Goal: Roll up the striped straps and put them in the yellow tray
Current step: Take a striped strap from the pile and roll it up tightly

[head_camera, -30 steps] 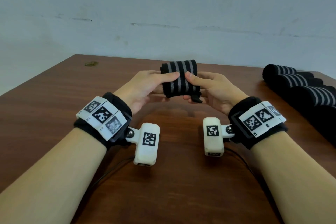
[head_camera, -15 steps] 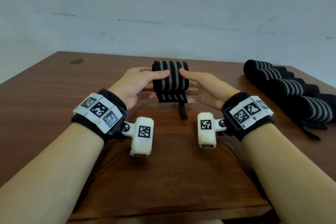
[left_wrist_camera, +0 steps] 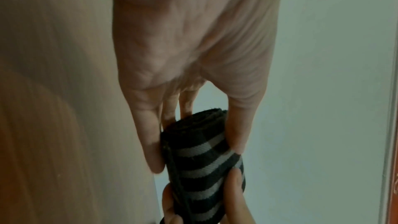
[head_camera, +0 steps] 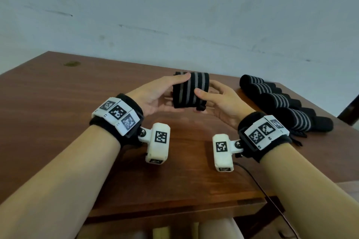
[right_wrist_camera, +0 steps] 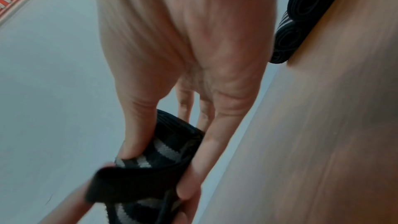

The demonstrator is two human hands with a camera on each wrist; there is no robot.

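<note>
Both hands, left (head_camera: 155,93) and right (head_camera: 219,101), are pinching the rolled strap (head_camera: 191,91) above the bench (head_camera: 58,103) (no tray showing), and a slackening grip is risking it springing loose.

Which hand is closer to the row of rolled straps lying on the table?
Right. The right hand is beside the row of rolled straps; the left hand is beyond the held strap.
</note>
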